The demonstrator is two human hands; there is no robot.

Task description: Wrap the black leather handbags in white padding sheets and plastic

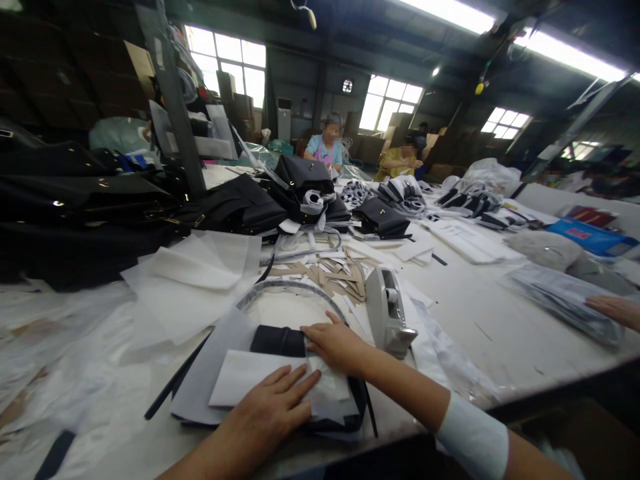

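In front of me a black bag (357,400) lies on the table, mostly covered by sheets of white paper (250,373). Its wrapped handle (300,285) arches away from me. My left hand (273,403) rests with fingers spread on the white sheets. Just beyond it, my right hand (333,343) lies flat on the translucent wrapping, its fingertips at the end of a black strap piece (277,341). Neither hand is closed round anything. A grey tape dispenser (387,313) stands to the right of my right hand.
Loose white sheets (200,273) lie left of the bag. Black bags (75,200) are piled at the left. Cardboard scraps (345,273) lie behind the dispenser. Another person's hand (613,310) touches a plastic-wrapped bundle (565,300) at right. Two people (325,150) sit across the table.
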